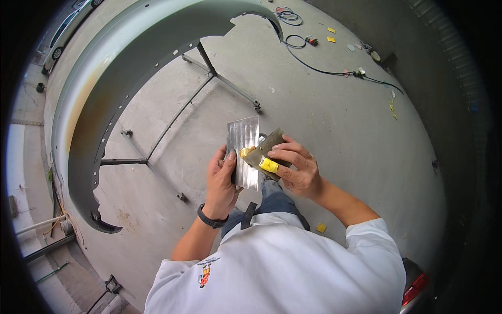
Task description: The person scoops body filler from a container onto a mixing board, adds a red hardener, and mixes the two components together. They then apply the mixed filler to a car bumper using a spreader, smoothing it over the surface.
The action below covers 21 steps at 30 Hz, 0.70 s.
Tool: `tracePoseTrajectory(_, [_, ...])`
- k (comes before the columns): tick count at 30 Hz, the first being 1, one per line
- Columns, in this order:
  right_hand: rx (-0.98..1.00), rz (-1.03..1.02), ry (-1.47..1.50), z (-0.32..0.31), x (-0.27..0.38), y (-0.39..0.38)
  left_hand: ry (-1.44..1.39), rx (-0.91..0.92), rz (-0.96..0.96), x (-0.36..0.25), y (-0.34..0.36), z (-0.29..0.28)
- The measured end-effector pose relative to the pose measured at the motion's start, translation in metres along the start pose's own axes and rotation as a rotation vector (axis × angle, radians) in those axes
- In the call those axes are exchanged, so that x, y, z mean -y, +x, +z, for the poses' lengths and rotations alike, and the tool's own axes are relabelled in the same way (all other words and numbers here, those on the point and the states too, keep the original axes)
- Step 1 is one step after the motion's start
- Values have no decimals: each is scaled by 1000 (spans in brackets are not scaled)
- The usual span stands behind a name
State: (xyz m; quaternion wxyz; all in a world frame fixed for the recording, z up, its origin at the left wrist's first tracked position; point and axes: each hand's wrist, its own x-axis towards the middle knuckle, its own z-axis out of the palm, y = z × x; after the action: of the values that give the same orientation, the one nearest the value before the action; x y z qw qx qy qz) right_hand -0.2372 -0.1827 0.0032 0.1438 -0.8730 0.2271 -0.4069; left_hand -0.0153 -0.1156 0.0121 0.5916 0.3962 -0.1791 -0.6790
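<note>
My left hand (220, 175) grips a thin silver metal plate (244, 132), thumb on its face and fingers behind. A small lump of golden-yellow paste (246, 152) sits near the plate's right edge. In my right hand (299, 170) is a flat olive-brown spreader (273, 139), held between thumb and fingers. It is tilted, and one corner meets the paste. A bright yellow piece (269, 165) lies at a right fingertip, against the spreader; whether it is wrapped on the finger I cannot tell.
A large grey-green car fender (83, 99) with a yellow-brown patch curves across the left, beside a dark metal stand (180, 111) on casters. A black hose (324, 69), yellow scraps (331, 39) and discs (350, 47) lie at the far right. A car's tail (414, 287) shows at lower right.
</note>
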Motion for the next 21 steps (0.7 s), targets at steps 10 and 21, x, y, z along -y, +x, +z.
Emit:
tracePoseTrajectory(10, [338,76,118,44,156,49,358,-227,405,-52,-194,-125])
tracePoseTrajectory(21, [768,-108,306,133,284,97,722,-523,692,-60,-308,-199])
